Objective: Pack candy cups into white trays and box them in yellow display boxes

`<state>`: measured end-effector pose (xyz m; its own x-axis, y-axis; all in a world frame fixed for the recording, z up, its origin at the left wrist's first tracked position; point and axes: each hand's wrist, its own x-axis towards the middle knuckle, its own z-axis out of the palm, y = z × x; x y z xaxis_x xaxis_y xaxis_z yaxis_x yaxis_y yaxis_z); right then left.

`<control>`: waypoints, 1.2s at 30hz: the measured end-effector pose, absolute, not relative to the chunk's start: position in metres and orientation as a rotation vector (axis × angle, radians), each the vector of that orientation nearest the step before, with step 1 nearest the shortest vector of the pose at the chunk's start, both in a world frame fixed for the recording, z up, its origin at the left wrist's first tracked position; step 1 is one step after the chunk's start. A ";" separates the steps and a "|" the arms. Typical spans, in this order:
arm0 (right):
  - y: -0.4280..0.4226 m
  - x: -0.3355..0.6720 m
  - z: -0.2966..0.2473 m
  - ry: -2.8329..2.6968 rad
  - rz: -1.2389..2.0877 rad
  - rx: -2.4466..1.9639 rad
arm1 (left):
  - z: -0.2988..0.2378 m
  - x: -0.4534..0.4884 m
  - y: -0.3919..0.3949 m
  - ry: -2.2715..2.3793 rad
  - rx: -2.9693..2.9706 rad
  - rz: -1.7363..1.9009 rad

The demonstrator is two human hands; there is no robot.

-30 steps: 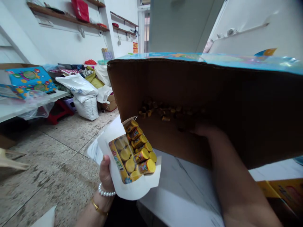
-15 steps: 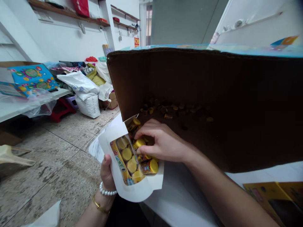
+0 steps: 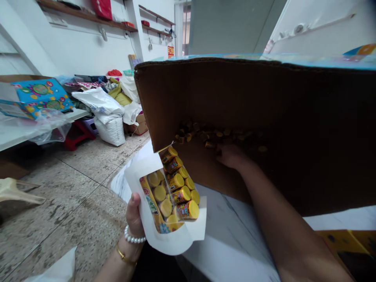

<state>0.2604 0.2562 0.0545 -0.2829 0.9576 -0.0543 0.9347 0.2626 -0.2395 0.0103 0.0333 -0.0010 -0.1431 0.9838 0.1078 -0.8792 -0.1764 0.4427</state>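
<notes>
My left hand grips a white pouch with a clear window, held upright at the table's corner. Through the window show several small yellow-capped containers. My right hand reaches into a large brown cardboard box that lies on its side on the white table. The fingers point toward a row of loose small containers deep in the box; they are in shadow and I cannot make out if they hold anything.
White sacks and bags are piled on the speckled floor at the back left. A red stool stands under a side table with a blue printed box. Yellow packaging lies at the lower right.
My right hand has left the mouth of the pouch and moved back into the cardboard box toward the loose containers. The pouch looks fuller at the top.
</notes>
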 end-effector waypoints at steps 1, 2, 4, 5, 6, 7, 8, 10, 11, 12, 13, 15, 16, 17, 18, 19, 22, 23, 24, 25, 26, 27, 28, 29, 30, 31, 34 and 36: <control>0.257 0.263 0.054 -2.404 0.384 -1.817 | -0.001 0.010 0.033 0.314 0.443 1.703; 0.259 0.266 0.053 -2.393 0.443 -1.817 | -0.001 0.010 0.034 0.311 0.456 1.700; 0.261 0.275 0.056 -2.367 0.606 -1.804 | 0.000 0.010 0.034 0.292 0.489 1.691; 0.261 0.278 0.058 -2.348 0.689 -1.786 | 0.000 0.010 0.035 0.272 0.507 1.687; 0.259 0.279 0.061 -2.331 0.759 -1.762 | 0.001 0.009 0.035 0.250 0.521 1.683; 0.256 0.278 0.066 -2.306 0.829 -1.713 | 0.001 0.009 0.035 0.227 0.533 1.677; 0.251 0.273 0.072 -2.273 0.917 -1.626 | 0.001 0.009 0.035 0.210 0.539 1.672; 0.234 0.257 0.088 -2.166 1.137 -1.318 | 0.001 0.009 0.036 0.195 0.537 1.666; 0.223 0.247 0.096 -2.101 1.245 -1.127 | 0.000 0.009 0.036 0.195 0.534 1.662; 0.211 0.238 0.105 -2.038 1.320 -0.942 | 0.000 0.009 0.036 0.196 0.527 1.664; 0.201 0.229 0.112 -1.995 1.352 -0.787 | -0.001 0.010 0.036 0.195 0.521 1.667; 0.186 0.218 0.122 -1.969 1.329 -0.623 | -0.001 0.010 0.036 0.189 0.515 1.671; 0.183 0.216 0.123 -1.966 1.308 -0.603 | -0.002 0.010 0.036 0.187 0.516 1.666; 0.185 0.216 0.121 -1.966 1.278 -0.619 | -0.001 0.010 0.036 0.185 0.519 1.657; 0.189 0.217 0.116 -1.973 1.225 -0.676 | -0.001 0.010 0.036 0.181 0.525 1.646; 0.197 0.220 0.107 -2.009 1.139 -0.781 | 0.000 0.010 0.036 0.176 0.533 1.634; 0.227 0.228 0.073 -2.179 0.736 -1.170 | 0.001 0.010 0.036 0.151 0.548 1.625; 0.235 0.231 0.062 -2.226 0.628 -1.266 | 0.002 0.010 0.036 0.148 0.549 1.627; 0.242 0.233 0.053 -2.262 0.559 -1.334 | 0.002 0.009 0.036 0.148 0.546 1.633; 0.247 0.234 0.046 -2.285 0.521 -1.378 | 0.002 0.009 0.036 0.153 0.541 1.639; 0.250 0.235 0.042 -2.293 0.497 -1.410 | 0.001 0.009 0.036 0.162 0.534 1.643; 0.250 0.236 0.042 -2.300 0.469 -1.446 | 0.001 0.009 0.036 0.172 0.527 1.646; 0.249 0.236 0.044 -2.302 0.446 -1.478 | 0.001 0.010 0.036 0.181 0.523 1.646; 0.246 0.235 0.050 -2.301 0.429 -1.501 | 0.001 0.010 0.036 0.190 0.518 1.646; 0.241 0.234 0.058 -2.308 0.412 -1.512 | 0.001 0.010 0.036 0.197 0.516 1.648; 0.234 0.231 0.067 -2.309 0.430 -1.495 | 0.001 0.010 0.036 0.203 0.516 1.653; 0.205 0.213 0.095 -2.190 0.841 -1.172 | 0.000 0.010 0.036 0.222 0.507 1.673; 0.181 0.196 0.108 -1.946 1.141 -0.854 | 0.000 0.010 0.036 0.232 0.503 1.669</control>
<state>0.1962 0.1810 0.1076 -0.5263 0.8141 0.2455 0.1832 0.3905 -0.9022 0.0098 0.0359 0.0000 -0.0897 0.9772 0.1925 -0.8877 -0.1660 0.4295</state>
